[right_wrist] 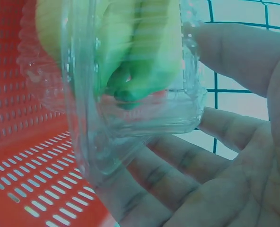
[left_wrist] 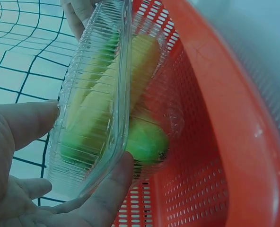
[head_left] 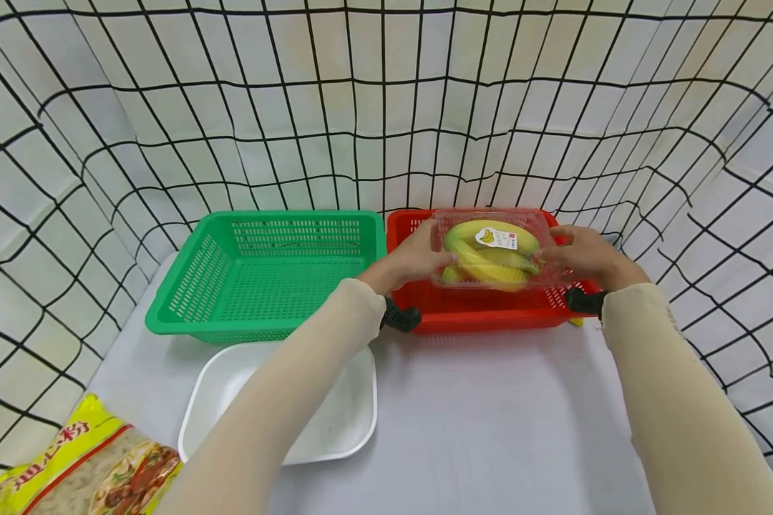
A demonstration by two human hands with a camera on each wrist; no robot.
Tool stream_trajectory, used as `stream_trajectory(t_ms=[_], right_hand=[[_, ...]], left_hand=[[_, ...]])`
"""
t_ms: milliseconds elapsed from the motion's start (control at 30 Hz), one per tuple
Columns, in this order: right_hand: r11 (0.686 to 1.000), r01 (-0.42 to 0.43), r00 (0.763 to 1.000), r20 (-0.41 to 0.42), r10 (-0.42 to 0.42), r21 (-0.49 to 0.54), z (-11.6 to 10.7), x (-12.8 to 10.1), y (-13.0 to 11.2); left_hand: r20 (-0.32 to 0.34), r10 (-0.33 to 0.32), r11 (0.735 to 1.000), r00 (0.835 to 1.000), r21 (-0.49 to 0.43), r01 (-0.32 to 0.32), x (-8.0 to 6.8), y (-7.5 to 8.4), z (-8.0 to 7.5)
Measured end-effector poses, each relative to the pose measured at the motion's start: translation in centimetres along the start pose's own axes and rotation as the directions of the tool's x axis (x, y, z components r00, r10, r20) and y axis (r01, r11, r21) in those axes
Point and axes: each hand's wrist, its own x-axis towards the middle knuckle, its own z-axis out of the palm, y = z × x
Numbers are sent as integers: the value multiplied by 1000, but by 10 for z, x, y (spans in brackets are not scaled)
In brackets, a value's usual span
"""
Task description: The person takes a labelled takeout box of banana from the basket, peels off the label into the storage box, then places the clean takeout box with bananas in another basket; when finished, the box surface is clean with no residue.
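A clear plastic clamshell box (head_left: 492, 250) holding yellow-green bananas (head_left: 489, 259) with a small label is held over the red basket (head_left: 477, 315). My left hand (head_left: 412, 259) grips the box's left end, thumb on top and fingers underneath. My right hand (head_left: 582, 254) grips its right end the same way. In the left wrist view the box (left_wrist: 100, 104) sits between thumb and fingers (left_wrist: 109, 189), with the red basket wall (left_wrist: 215, 142) beside it. In the right wrist view the box (right_wrist: 126, 71) rests on my fingers (right_wrist: 178, 175) above the red basket floor (right_wrist: 26, 175).
An empty green basket (head_left: 264, 275) stands left of the red one. A white tray (head_left: 335, 422) lies on the grey table in front of it. A yellow food packet (head_left: 71, 472) lies at the front left corner. White gridded cloth walls surround the table.
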Motion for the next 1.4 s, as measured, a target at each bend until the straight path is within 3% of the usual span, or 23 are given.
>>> stream_trajectory(t_ms=[167, 567, 1133, 1400], right_hand=[[1000, 11, 1000, -3, -11, -13, -1, -6, -1], [996, 75, 996, -54, -78, -56, -1, -22, -10], [988, 98, 993, -53, -105, -122, -3, -43, -11], [985, 100, 991, -69, -111, -140, -3, -55, -9]], left_hand=[[4, -3, 1000, 1000, -7, 3, -5, 2, -1], [-58, -15, 999, 998, 51, 18, -19, 6, -4], [-32, -2, 997, 999, 79, 4, -43, 16, -7], [-46, 14, 989, 999, 145, -7, -54, 21, -7]])
